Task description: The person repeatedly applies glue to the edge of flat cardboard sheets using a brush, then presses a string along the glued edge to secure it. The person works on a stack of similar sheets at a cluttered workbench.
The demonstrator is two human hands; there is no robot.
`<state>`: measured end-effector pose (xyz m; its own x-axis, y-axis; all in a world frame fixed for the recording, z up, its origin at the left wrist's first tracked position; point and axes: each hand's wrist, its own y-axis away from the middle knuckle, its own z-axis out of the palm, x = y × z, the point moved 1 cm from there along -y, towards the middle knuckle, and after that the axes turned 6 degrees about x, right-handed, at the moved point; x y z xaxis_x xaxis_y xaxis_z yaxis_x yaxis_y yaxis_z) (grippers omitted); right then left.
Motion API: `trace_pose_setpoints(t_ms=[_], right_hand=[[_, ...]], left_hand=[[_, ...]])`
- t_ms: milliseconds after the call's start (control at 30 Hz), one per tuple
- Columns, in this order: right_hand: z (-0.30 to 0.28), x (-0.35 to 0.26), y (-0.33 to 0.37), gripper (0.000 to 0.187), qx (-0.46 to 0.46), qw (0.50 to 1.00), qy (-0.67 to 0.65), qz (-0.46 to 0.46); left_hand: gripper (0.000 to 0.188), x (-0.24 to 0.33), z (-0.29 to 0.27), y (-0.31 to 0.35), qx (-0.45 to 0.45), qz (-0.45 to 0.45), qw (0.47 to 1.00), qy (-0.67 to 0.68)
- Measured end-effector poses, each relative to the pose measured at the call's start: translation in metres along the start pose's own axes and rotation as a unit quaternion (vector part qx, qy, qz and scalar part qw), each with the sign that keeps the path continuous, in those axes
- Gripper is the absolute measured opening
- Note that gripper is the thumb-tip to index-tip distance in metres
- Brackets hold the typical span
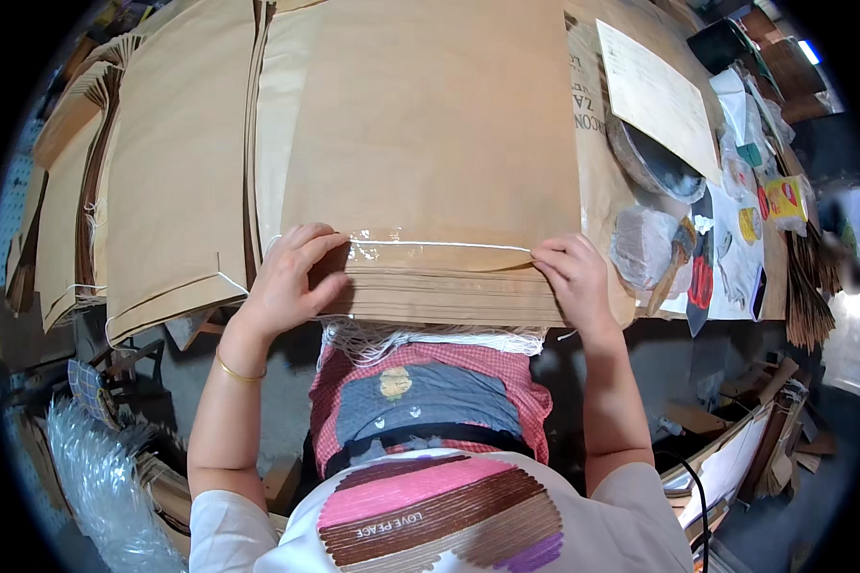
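A white string is stretched straight across the near end of a stack of brown paper sheets or bags. My left hand has its curled fingertips on the string's left end, with the thumb lower over the stack's layered edge. At the other end, my right hand pinches the string between thumb and fingers. Shiny wet-looking patches show on the paper beside the string, near the left hand. Below the stack's edge, a bundle of loose white strings lies across my lap.
More brown paper stacks with strings stand at left. On the right are a bowl partly under a pale board, a plastic-wrapped lump, a brush, a red-handled tool and a yellow packet. Clear plastic hangs lower left.
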<state>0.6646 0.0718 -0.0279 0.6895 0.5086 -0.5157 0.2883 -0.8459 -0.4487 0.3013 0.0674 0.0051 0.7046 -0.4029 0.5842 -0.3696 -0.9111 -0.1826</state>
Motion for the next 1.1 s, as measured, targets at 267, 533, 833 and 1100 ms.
trace_pose_setpoints(t_ms=[267,533,833,1100], right_hand=[[0.011,0.004,-0.025,0.008,-0.016,0.935,-0.078,0.345],[0.042,-0.014,-0.016,0.050,0.010,0.940,0.333,0.071],[0.040,-0.036,0.003,0.084,-0.109,0.935,0.310,0.136],[0.006,-0.012,0.004,0.038,0.049,0.940,0.300,0.155]], left_hand=[[0.023,-0.030,0.004,-0.018,0.021,-0.248,0.968,0.026],[0.021,0.014,0.028,-0.022,0.153,-0.128,0.944,-0.264],[0.090,0.014,0.031,0.003,-0.054,-0.135,0.951,-0.272],[0.059,-0.015,0.024,0.001,0.093,-0.177,0.977,-0.075]])
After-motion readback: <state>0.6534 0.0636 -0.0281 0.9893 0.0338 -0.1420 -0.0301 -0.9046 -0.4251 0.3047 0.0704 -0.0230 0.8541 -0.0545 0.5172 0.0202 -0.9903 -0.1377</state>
